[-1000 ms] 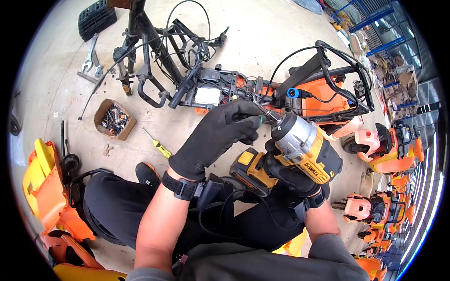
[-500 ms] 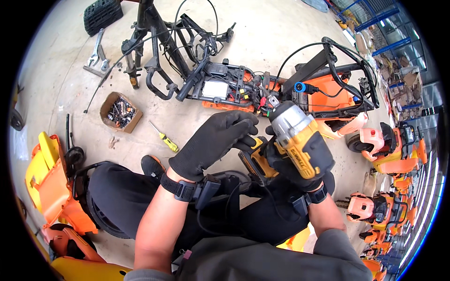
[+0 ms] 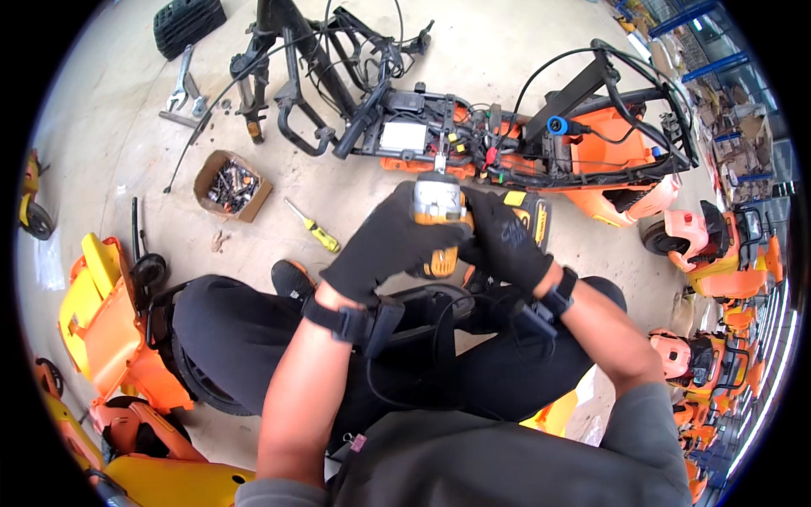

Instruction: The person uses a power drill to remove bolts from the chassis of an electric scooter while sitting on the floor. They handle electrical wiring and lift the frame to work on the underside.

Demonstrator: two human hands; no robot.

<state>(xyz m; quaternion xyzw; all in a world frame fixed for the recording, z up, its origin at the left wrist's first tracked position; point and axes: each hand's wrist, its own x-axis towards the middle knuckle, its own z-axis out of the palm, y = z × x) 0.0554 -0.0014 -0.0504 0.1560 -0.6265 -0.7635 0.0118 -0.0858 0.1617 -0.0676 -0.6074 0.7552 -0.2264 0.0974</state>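
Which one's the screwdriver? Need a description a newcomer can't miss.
Find the big stripped black frame across the top, then the open cardboard box of small parts on the floor to its lower left. Just right of that box lies the screwdriver, thin shaft angled toward it. Its bright yellow handle sets it apart from the grey wrench farther up-left.

Box (image 3: 252,204), screwdriver (image 3: 322,237) on (seemingly concrete) floor (image 3: 291,174)

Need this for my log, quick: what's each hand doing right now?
Left hand: closed on the drill, at its left side.
Right hand: also closed on the drill, at its right side; fingers partly hidden.
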